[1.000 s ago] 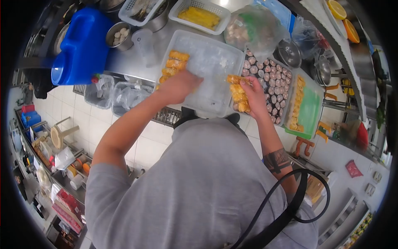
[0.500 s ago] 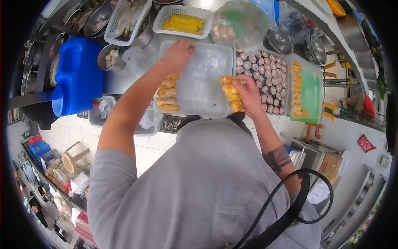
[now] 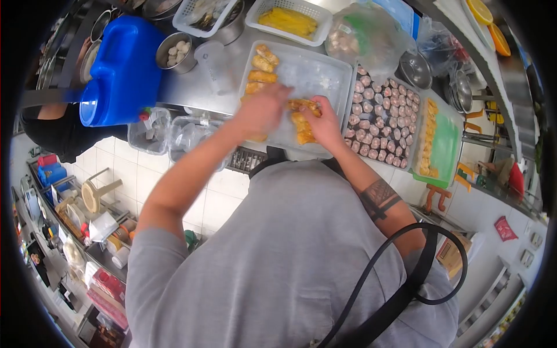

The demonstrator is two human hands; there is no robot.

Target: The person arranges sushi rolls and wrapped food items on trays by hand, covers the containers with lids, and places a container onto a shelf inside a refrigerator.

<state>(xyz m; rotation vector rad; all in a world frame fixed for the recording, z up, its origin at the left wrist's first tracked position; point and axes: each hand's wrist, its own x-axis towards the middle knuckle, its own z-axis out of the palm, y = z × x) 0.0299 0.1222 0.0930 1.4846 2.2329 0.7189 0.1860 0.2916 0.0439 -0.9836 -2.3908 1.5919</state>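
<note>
In my right hand (image 3: 324,124) is a bunch of golden-brown rolls (image 3: 303,132), the thumb and fingers closed round them over the right part of a translucent plastic tray (image 3: 316,69). My left hand (image 3: 267,109) is close beside the bunch, above the tray. Motion smears its fingers, so I cannot see whether it grips anything. Along the tray's left side lies a column of similar golden rolls (image 3: 262,76), partly covered by my left hand and forearm.
Right of the tray are a tray of round pinkish pieces (image 3: 383,113) and a green-based container (image 3: 444,133) with a roll column. Yellow strips (image 3: 287,21) fill a white basket behind. A blue jug (image 3: 125,66), a metal pot (image 3: 176,52) and another person's dark clothing (image 3: 64,136) are left.
My left hand has swung from the tray's far left corner toward the rolls in my right hand, uncovering the column's far end. The whole view has shifted and turned slightly.
</note>
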